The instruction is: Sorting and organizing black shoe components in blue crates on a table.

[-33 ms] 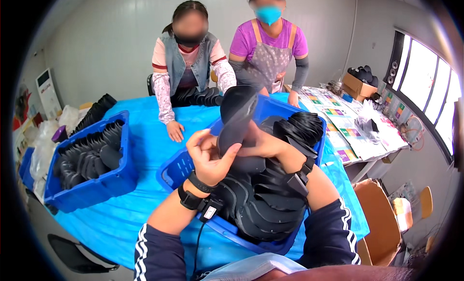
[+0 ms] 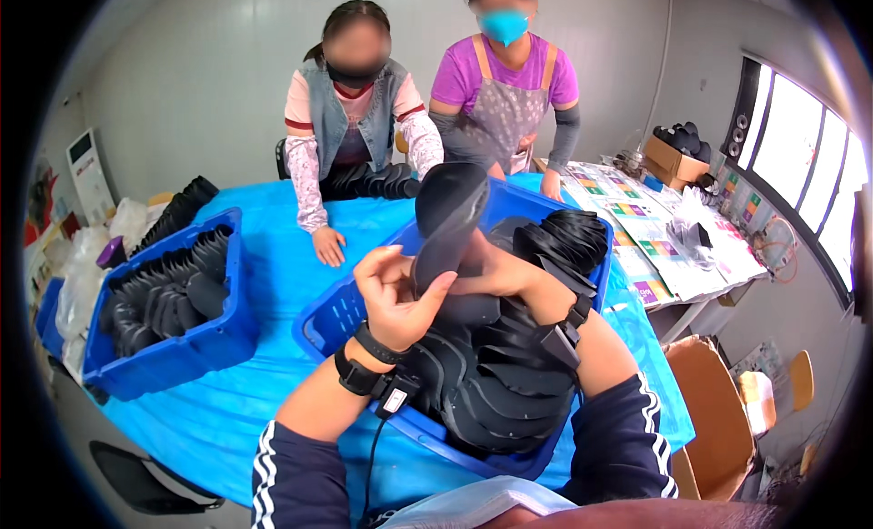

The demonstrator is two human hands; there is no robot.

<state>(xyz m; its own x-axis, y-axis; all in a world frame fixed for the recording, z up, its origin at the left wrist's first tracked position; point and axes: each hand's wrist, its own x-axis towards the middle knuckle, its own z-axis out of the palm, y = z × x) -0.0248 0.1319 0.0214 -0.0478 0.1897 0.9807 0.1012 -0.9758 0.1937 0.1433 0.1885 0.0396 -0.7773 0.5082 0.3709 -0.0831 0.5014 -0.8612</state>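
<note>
Both my hands hold a black insole (image 2: 447, 211) upright above a blue crate. My left hand (image 2: 398, 302) grips its lower left edge, thumb on the near face and fingers curled behind. From the other side my right hand (image 2: 502, 272) grasps its lower part; the insole partly hides those fingers. Below my wrists the blue crate (image 2: 332, 322) holds rows of nested black insoles (image 2: 496, 383), with another bundle (image 2: 566, 242) at its far right.
On the left of the blue-covered table (image 2: 284, 283) stands a second blue crate (image 2: 182, 361) full of insoles. Across from me, two people stand, one with a hand (image 2: 329, 247) on the table. An open cardboard box (image 2: 714, 411) is at the right, near a side table (image 2: 668, 247) with printed sheets.
The insole has turned slightly in my hands, showing more of its broad face. My hands stay almost in place.
</note>
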